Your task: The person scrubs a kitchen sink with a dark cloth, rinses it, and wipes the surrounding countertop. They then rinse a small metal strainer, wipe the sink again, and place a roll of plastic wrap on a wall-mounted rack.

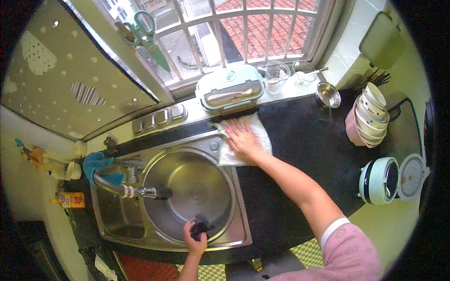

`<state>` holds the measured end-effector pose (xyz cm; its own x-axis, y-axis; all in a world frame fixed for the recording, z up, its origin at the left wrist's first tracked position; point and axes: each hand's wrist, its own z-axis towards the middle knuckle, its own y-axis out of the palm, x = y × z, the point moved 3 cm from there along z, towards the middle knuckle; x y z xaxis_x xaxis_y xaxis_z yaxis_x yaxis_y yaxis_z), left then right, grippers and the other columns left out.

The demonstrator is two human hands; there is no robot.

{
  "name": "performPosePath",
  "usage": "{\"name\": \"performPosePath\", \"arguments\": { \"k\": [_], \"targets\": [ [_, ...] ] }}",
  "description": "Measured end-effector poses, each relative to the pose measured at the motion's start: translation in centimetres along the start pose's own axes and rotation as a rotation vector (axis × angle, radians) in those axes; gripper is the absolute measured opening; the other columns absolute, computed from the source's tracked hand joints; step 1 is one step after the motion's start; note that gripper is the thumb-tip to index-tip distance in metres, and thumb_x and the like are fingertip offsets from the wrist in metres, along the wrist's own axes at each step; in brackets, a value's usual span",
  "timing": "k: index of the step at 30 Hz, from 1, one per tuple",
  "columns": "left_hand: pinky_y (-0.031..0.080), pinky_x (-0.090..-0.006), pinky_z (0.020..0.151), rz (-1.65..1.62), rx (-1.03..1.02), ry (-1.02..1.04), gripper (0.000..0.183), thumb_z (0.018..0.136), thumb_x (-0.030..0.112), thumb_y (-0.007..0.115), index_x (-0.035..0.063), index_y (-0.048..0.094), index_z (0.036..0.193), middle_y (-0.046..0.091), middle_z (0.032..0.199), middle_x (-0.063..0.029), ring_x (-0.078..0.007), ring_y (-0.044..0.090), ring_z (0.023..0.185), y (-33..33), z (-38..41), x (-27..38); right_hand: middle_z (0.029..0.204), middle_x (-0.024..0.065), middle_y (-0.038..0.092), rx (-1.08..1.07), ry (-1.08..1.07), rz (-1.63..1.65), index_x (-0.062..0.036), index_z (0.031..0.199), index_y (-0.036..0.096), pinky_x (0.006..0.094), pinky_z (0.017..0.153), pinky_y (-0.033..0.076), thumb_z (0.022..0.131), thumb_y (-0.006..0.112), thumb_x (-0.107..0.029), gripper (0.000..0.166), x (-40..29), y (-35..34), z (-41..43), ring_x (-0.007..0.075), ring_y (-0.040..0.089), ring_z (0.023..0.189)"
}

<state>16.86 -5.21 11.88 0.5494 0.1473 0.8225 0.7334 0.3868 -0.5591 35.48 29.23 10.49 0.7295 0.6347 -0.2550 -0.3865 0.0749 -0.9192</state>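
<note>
My right hand lies flat on a white cloth, fingers spread, pressing it against the black countertop and the sink's back right corner. My left hand is at the near rim of the round stainless steel sink, its fingers curled around a dark, soft-looking item. Whether that item is a cloth I cannot tell. A flexible faucet points over the bowl from the left, with a blue mesh cloth draped on it.
A light blue lunch box, glass cups and a metal bowl stand along the windowsill side. Stacked bowls and a mint green appliance are at the right. Green scissors hang by the barred window.
</note>
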Motion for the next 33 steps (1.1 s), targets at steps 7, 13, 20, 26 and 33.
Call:
{"name": "performPosePath", "arguments": {
  "k": [7, 13, 20, 26, 33],
  "targets": [
    [0.046, -0.04, 0.079, 0.163, -0.233, 0.192, 0.044, 0.061, 0.015, 0.064, 0.0063, 0.048, 0.1, 0.055, 0.109, -0.0132, -0.0334, 0.054, 0.093, -0.9, -0.7, 1.6, 0.134, 0.0127, 0.037, -0.095, -0.24, 0.038, -0.0092, 0.127, 0.041, 0.0478, 0.102, 0.025, 0.085, 0.047, -0.035, 0.05, -8.6, 4.8, 8.2, 0.0304, 0.031, 0.127],
    [0.048, -0.0379, 0.07, 0.179, -0.2, 0.236, 0.046, 0.062, 0.018, 0.064, 0.0098, 0.047, 0.103, 0.057, 0.108, -0.0092, -0.0304, 0.056, 0.085, -0.7, -0.5, 1.6, 0.138, 0.009, 0.033, -0.117, -0.401, 0.003, -0.0144, 0.13, 0.037, 0.0489, 0.102, 0.023, 0.081, 0.05, -0.041, 0.057, -15.0, 7.3, 12.5, 0.0308, 0.028, 0.127],
    [0.049, -0.0357, 0.066, 0.2, -0.211, 0.207, 0.044, 0.064, 0.021, 0.064, 0.0111, 0.047, 0.104, 0.057, 0.107, -0.0084, -0.0284, 0.058, 0.082, -1.0, -0.7, 1.0, 0.134, 0.0117, 0.036, -0.053, -0.497, 0.116, -0.0139, 0.126, 0.042, 0.0499, 0.101, 0.024, 0.079, 0.052, -0.044, 0.056, -21.8, 10.3, 15.5, 0.0333, 0.028, 0.126],
    [0.049, -0.035, 0.066, 0.129, -0.177, 0.228, 0.042, 0.064, 0.022, 0.063, 0.0107, 0.049, 0.103, 0.056, 0.108, -0.0072, -0.0278, 0.057, 0.081, -0.7, -0.4, 0.7, 0.131, 0.0128, 0.04, 0.022, -0.515, 0.078, -0.012, 0.125, 0.043, 0.0475, 0.1, 0.027, 0.079, 0.052, -0.035, 0.052, -21.3, 11.1, 16.0, 0.0326, 0.035, 0.122],
    [0.049, -0.0339, 0.066, 0.157, -0.148, 0.244, 0.043, 0.064, 0.022, 0.064, 0.0111, 0.049, 0.103, 0.056, 0.108, -0.0069, -0.0265, 0.057, 0.081, -1.0, -0.9, 0.5, 0.121, 0.021, 0.048, 0.205, -0.106, -0.067, 0.0017, 0.115, 0.05, 0.0455, 0.099, 0.03, 0.083, 0.05, -0.029, 0.044, -13.3, 6.6, 12.2, 0.0324, 0.042, 0.117]
  ]
}}
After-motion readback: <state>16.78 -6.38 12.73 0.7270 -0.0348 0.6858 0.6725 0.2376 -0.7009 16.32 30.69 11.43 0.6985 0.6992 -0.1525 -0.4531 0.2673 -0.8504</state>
